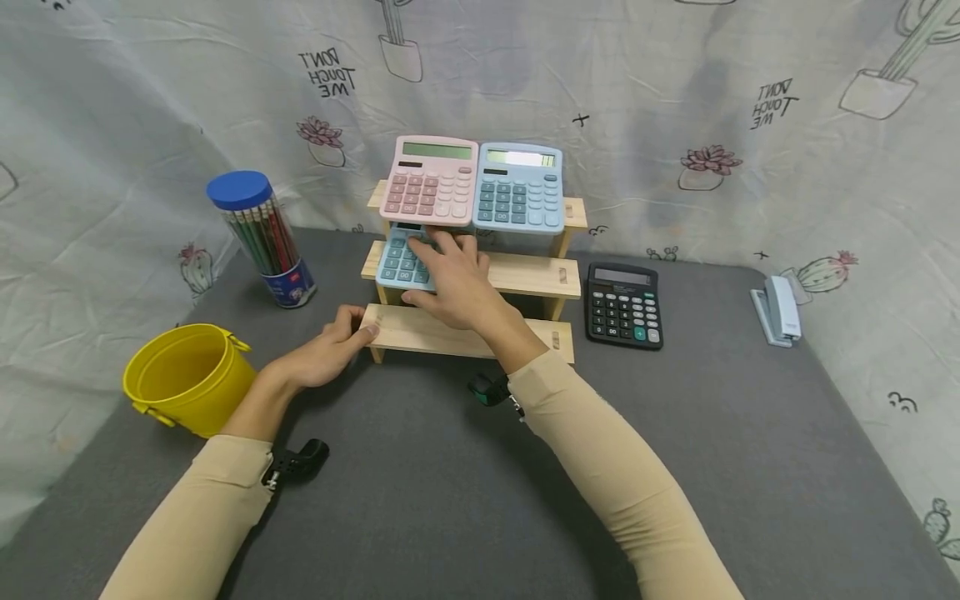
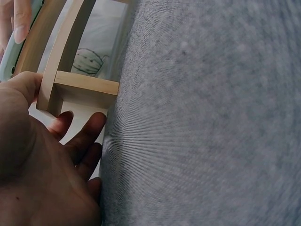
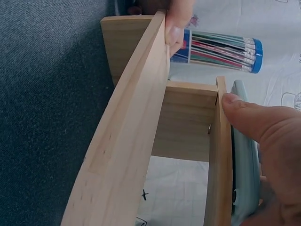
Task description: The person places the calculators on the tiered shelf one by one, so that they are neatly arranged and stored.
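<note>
The lower blue calculator (image 1: pixel 397 265) sits on the middle shelf (image 1: pixel 528 273), just above-left of frame centre, long axis seemingly up-frame; the nearer right hand (image 1: pixel 459 282) holds it, fingers over its face. The left hand (image 1: pixel 328 352) pinches the bottom shelf's (image 1: pixel 442 335) left end.

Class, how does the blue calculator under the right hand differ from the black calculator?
The blue calculator is at the wooden stand's middle step; the black calculator lies on the table. The right hand partly covers the blue calculator; the black calculator is uncovered. Both have rows of keys.
</note>
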A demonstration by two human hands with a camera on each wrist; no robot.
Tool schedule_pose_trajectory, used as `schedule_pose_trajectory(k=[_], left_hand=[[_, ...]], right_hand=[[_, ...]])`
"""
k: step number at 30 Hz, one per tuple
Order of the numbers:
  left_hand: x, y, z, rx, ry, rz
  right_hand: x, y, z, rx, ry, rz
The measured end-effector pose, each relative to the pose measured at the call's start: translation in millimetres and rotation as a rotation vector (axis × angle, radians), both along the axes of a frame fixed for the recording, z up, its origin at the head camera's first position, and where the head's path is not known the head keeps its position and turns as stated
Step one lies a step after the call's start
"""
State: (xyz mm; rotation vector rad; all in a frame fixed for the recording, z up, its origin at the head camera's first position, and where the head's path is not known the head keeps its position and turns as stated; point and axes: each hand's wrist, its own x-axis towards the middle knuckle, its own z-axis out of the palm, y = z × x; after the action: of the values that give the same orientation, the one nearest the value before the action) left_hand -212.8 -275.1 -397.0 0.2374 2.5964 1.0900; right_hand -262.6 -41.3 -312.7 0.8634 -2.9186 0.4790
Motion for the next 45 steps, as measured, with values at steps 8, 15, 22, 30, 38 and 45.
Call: schedule_pose_trajectory(k=[8,15,22,30,38,45], left_hand=[[0.2,2.1,-0.2,0.008,-0.004,0.003],[1.4,3.4,0.1,0.020,-0.003,0.003],[1.5,4.2,-3.2,0.023,-0.004,0.003],[0.8,3.9,-1.8,0.013,-0.005,0.002],[1.4,1.4,-1.3,0.005,-0.011,0.010],[1.6,0.5,-1.6,0.001,-0.006,0.017]], right_hand=[[-2.1,6.9,-1.2,-0.017,0.008,0.055],[-4.1,11.9,-3.9,-0.038,0.020,0.111],[-2.1,17.0,-4.3,-0.055,0.010,0.148],[8.5,31.6,-6.6,-0.067,0.059,0.172],[27.6,59.1,-5.7,-0.081,0.153,0.275],[41.8,90.6,-10.0,-0.099,0.211,0.332]])
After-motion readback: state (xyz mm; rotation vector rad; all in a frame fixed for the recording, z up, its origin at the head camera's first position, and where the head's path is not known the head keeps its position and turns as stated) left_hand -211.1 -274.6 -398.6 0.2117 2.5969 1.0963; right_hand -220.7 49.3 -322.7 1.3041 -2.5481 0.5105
